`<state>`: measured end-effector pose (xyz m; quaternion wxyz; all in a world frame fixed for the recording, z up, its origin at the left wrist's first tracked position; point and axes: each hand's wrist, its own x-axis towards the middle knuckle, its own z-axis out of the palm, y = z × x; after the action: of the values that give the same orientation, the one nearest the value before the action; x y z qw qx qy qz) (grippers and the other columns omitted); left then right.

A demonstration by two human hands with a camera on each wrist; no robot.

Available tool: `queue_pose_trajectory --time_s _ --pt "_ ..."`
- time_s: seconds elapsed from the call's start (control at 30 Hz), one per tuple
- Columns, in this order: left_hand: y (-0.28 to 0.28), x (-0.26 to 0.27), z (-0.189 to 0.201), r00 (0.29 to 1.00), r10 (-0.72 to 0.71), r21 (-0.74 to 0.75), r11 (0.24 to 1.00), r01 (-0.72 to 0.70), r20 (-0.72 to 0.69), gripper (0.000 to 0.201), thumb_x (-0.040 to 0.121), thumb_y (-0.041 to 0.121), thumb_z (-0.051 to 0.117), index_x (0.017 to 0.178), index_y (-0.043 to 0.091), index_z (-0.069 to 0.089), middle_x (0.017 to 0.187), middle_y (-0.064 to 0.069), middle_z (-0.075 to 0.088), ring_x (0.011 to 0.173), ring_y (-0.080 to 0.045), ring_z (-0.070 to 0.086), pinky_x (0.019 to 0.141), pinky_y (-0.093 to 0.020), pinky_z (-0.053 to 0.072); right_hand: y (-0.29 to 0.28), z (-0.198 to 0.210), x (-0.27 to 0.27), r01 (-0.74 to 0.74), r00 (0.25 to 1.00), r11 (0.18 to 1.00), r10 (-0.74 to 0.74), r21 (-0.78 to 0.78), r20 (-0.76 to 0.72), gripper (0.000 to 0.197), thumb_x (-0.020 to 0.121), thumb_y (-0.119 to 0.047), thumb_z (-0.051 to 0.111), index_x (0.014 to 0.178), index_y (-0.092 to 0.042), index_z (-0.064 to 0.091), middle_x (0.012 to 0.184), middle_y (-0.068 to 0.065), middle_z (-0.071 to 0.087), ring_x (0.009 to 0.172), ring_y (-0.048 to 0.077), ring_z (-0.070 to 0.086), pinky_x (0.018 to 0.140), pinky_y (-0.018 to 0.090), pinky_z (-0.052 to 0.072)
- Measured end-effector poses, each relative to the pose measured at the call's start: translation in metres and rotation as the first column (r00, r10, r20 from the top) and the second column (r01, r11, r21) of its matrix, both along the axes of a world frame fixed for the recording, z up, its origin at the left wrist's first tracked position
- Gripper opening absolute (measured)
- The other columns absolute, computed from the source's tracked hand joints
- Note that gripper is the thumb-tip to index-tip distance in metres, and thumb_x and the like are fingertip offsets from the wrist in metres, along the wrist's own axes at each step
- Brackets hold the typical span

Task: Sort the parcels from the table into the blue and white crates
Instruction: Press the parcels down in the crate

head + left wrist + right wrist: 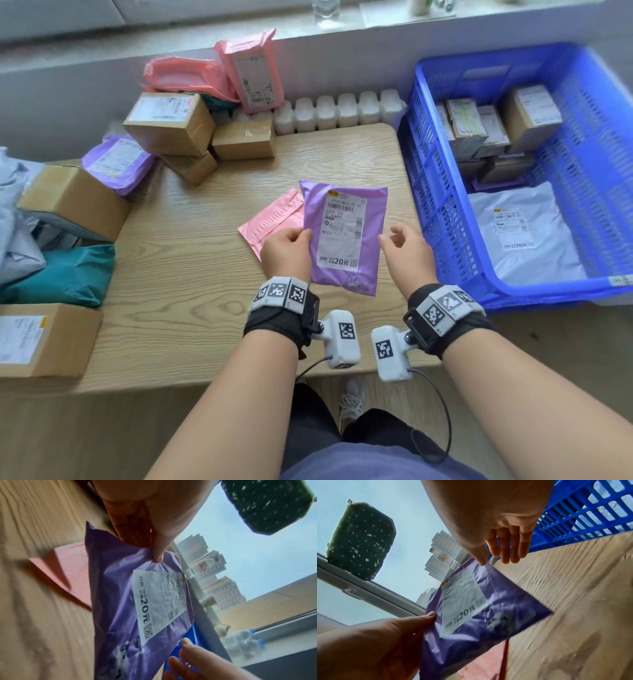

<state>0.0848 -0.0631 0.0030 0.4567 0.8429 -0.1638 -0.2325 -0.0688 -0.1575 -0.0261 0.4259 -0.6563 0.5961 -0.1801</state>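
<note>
Purple mailer point(346, 240) held above counter point(191, 274) near right edge: left hand point(286, 251) pinching its left side, right hand point(406, 255) spread, empty, beside it. Blue crate point(445, 219) part-filled (boxes, white bag). Approx. dozen parcels left; white crate unseen.

Purple mailer point(346, 236) with white label; pink mailer point(274, 219); blue latticed crate point(442, 212).

Pale wood-grain desk point(191, 274) against grey wall; white radiator point(339, 111) behind desk; windowsill above; window point(412, 513) shows daylight, high-rises.
</note>
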Motion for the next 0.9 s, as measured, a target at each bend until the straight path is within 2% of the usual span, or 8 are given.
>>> queue_pose_trajectory --time_s 0.07,0.17,0.27,0.33,0.4,0.53,0.7,0.9 --pt "-0.002 0.001 0.006 0.999 0.031 -0.072 0.997 -0.032 -0.02 0.012 0.088 0.019 0.07 0.078 0.017 0.074 0.067 0.006 0.065 0.067 -0.012 0.057 0.067 -0.022 0.045 0.0 0.006 0.003 0.016 0.999 1.0 -0.016 0.0 0.029 0.04 0.095 -0.03 0.06 0.13 -0.012 0.06 0.112 0.003 0.066 0.108 0.021 0.06 0.091 0.029 0.042" --pt "-0.002 0.003 0.017 0.997 0.054 -0.157 0.986 -0.063 -0.061 0.011 0.087 0.017 0.071 0.076 0.016 0.074 0.066 0.009 0.066 0.061 -0.004 0.055 0.062 -0.013 0.044 -0.001 0.018 0.009 0.025 0.993 0.999 -0.021 -0.028 0.117 0.025 0.093 -0.03 0.063 0.112 -0.016 0.069 0.102 0.002 0.07 0.099 0.022 0.065 0.088 0.035 0.05" --pt "-0.003 0.008 0.026 0.994 0.085 -0.222 0.97 -0.098 -0.068 0.022 0.082 0.016 0.076 0.064 0.027 0.07 0.065 0.012 0.069 0.063 -0.005 0.059 0.069 -0.023 0.05 -0.001 0.035 0.012 0.048 0.979 0.993 -0.025 -0.106 0.204 0.015 0.09 -0.029 0.066 0.099 -0.019 0.071 0.092 -0.001 0.071 0.09 0.02 0.066 0.085 0.042 0.054" --pt "-0.004 0.01 0.037 0.991 0.096 -0.26 0.958 -0.118 -0.095 0.025 0.079 0.014 0.078 0.06 0.027 0.069 0.057 0.014 0.065 0.056 -0.006 0.056 0.064 -0.027 0.048 -0.002 0.048 0.013 0.078 0.965 0.987 -0.04 -0.14 0.26 0.012 0.088 -0.026 0.068 0.096 -0.019 0.072 0.091 -0.003 0.072 0.089 0.017 0.067 0.086 0.042 0.055" --pt "-0.003 0.012 0.05 0.991 0.096 -0.304 0.945 -0.122 -0.098 0.022 0.078 0.013 0.079 0.062 0.024 0.069 0.056 0.013 0.064 0.055 -0.008 0.055 0.063 -0.029 0.049 -0.002 0.063 0.014 0.11 0.944 0.982 -0.054 -0.155 0.326 0.012 0.089 -0.022 0.068 0.097 -0.017 0.075 0.09 -0.005 0.074 0.088 0.013 0.068 0.086 0.039 0.056" --pt "0.0 0.016 0.08 0.997 0.073 -0.411 0.908 -0.075 -0.022 0.015 0.08 0.01 0.076 0.072 0.021 0.069 0.069 0.004 0.067 0.062 -0.009 0.056 0.067 -0.029 0.051 -0.002 0.095 0.017 0.172 0.899 0.964 -0.068 -0.205 0.433 0.015 0.091 -0.016 0.065 0.1 -0.017 0.077 0.085 -0.011 0.073 0.083 0.006 0.067 0.083 0.024 0.055" --pt "0.004 0.016 0.121 0.999 0.036 -0.519 0.854 -0.031 0.0 0.01 0.085 0.017 0.074 0.077 0.019 0.069 0.072 0.002 0.066 0.063 -0.01 0.054 0.058 -0.02 0.046 -0.002 0.136 0.019 0.231 0.854 0.928 -0.049 -0.291 0.519 0.014 0.089 -0.016 0.066 0.093 -0.023 0.077 0.079 -0.015 0.071 0.078 0.003 0.065 0.076 0.019 0.051" --pt "0.011 0.018 0.163 0.999 0.019 -0.651 0.759 0.002 0.026 0.012 0.086 0.009 0.071 0.083 0.021 0.069 0.073 0.001 0.065 0.063 -0.011 0.055 0.058 -0.02 0.046 0.01 0.181 0.018 0.244 0.805 0.881 0.049 -0.406 0.591 0.016 0.092 -0.013 0.064 0.089 -0.026 0.073 0.077 -0.017 0.069 0.071 -0.004 0.06 0.071 0.013 0.047"
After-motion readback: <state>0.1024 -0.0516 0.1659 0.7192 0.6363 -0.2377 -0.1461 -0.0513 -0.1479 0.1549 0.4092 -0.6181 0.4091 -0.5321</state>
